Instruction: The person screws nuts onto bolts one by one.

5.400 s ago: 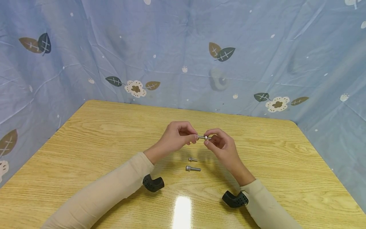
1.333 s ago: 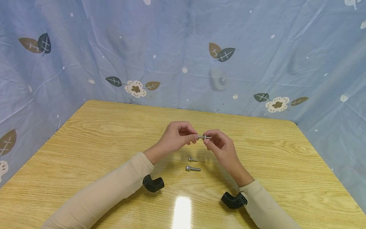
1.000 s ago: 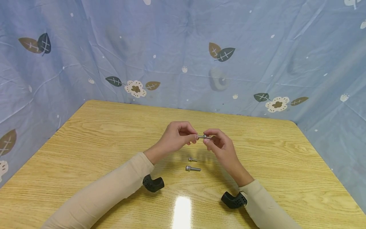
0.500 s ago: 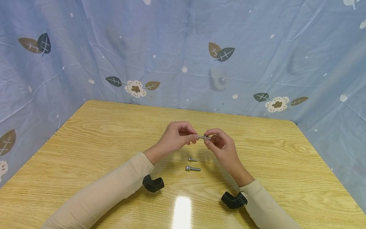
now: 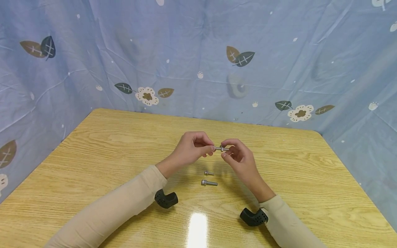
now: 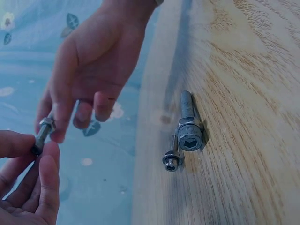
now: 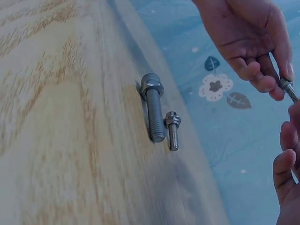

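Observation:
Above the middle of the table, my left hand pinches the head end of a metal bolt between thumb and fingers. The bolt points right, level in the head view. A hex nut sits partway along its thread, as the left wrist view of the nut also shows. My right hand has its curled index finger and thumb around this nut, fingertips right at its sides. Below the hands lie a large socket-head bolt and a smaller one, each with a nut up by its head.
The wood-grain table reaches back to a blue patterned curtain. A black wrist mount sits under each sleeve, the left mount and the right mount. Bright light reflects off the table's front.
The nut has turned and sits slightly closer to my left hand than several seconds ago. My right fingertips have shifted a little around it. The left hand and the two lying bolts stay put.

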Demonstrator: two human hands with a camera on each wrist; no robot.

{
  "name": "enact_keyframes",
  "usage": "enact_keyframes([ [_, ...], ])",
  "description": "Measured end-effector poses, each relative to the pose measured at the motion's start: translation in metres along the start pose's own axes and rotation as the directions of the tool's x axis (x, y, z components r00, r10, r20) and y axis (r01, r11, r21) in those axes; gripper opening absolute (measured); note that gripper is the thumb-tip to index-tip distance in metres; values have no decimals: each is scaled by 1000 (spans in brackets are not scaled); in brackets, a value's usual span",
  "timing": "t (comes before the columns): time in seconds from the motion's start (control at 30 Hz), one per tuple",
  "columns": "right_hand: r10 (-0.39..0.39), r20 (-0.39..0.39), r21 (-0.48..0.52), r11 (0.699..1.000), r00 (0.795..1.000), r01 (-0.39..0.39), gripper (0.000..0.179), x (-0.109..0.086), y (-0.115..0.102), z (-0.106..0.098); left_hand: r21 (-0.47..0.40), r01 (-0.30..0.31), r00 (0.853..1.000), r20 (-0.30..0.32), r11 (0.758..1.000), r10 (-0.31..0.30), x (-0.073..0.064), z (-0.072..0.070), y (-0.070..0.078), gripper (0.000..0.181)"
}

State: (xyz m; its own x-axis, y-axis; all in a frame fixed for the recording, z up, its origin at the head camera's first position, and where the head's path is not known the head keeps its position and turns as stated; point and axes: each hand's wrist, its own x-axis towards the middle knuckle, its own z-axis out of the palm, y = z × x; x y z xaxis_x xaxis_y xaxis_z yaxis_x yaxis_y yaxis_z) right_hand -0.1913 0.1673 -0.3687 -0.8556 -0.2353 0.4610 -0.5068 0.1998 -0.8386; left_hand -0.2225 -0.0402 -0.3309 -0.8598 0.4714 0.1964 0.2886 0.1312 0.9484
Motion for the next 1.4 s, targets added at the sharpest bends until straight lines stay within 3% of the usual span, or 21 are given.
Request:
enact_keyframes([
  [0.2, -55, -37, 1, 998, 998, 55, 22, 0, 0, 2, 11, -1, 1000, 0, 1000, 1, 0, 0, 0, 4],
  [0.67, 42, 2, -5, 999, 999, -42, 19, -1, -1, 0, -10, -14, 1000, 0, 1000, 14, -1, 1, 1, 5],
  [0.97, -52, -51, -19, 999, 997, 51, 21, 0, 0, 2, -8, 7, 1000, -4, 1000, -7, 0, 2, 0, 4],
  [1.4, 66, -33, 0, 998, 997, -66, 15, 0, -2, 1, -14, -11, 1000, 4, 1000, 11, -1, 1, 2, 4],
])
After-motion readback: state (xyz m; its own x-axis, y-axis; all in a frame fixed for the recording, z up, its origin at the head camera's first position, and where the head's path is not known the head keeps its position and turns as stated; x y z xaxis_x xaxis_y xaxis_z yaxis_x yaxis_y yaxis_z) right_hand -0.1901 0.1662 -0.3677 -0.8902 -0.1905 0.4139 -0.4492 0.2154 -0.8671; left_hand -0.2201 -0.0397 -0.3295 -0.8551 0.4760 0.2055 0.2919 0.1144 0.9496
